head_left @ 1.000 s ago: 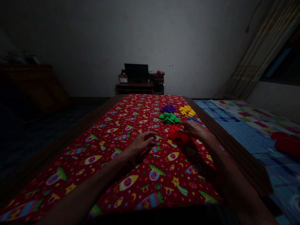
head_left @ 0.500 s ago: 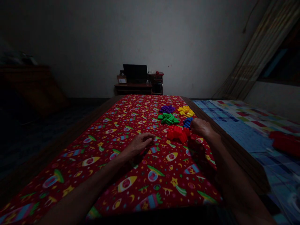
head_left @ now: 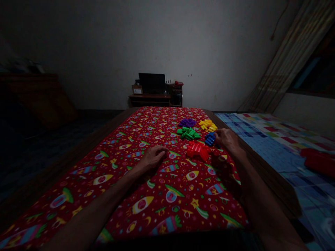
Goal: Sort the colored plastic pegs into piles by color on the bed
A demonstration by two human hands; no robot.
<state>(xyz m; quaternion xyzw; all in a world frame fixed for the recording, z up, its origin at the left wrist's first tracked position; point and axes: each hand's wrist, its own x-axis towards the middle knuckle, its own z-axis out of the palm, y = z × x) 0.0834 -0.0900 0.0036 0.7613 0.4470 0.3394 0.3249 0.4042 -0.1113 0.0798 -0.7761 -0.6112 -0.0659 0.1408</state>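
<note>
My right hand (head_left: 227, 139) is at the right edge of a small pile of blue plastic blocks (head_left: 210, 138). Its fingers are curled together beside the blue pieces; whatever is between the fingertips is too dark and small to make out. Just in front lies a pile of red blocks (head_left: 198, 150). My left hand (head_left: 154, 156) rests on the red patterned cloth (head_left: 146, 204), left of the red pile, fingers loosely stretched and holding nothing. Farther back are piles of green blocks (head_left: 187, 133), purple blocks (head_left: 187, 122) and yellow blocks (head_left: 208, 125).
The cloth covers a long table with a dark wooden edge (head_left: 272, 181). To the right is a bed-like surface with a checked blue sheet (head_left: 277, 150) and a red folded cloth (head_left: 320, 161). A monitor (head_left: 152, 83) stands on a desk against the far wall.
My left hand has drawn slightly to the left, away from the red pile. My right hand has shifted a little to the right, uncovering more of the blue blocks.
</note>
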